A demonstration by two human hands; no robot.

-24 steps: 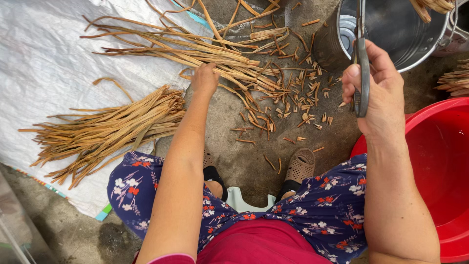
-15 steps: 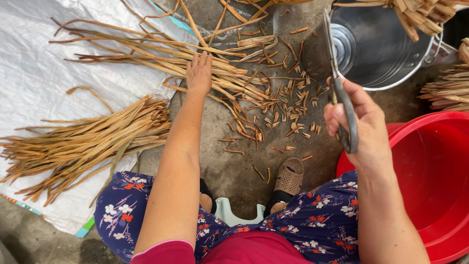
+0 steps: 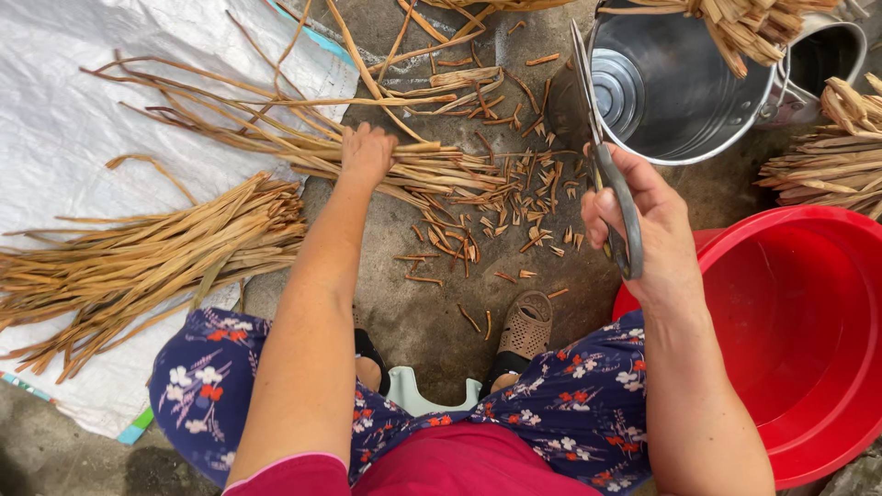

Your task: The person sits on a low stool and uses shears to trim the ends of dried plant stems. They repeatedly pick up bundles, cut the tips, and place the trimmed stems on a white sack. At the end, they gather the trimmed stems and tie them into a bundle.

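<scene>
Shifted slightly nearer since the earlier frame, the left hand (image 3: 366, 154) is being closed over the long dried strips (image 3: 276, 138) lying on the ground. Rightward, scissors (image 3: 611, 184) are being gripped upright by the right hand (image 3: 643, 230), fingers curled shut, before the metal bucket (image 3: 680, 92).

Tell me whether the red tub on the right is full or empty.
Empty, as far as it shows: the red tub has a bare, smooth red inside with no stems or water, though its far edge runs out of frame.

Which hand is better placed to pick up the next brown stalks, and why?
Probably the left hand: it already rests on the loose stalks, while the right hand holds scissors.
</scene>
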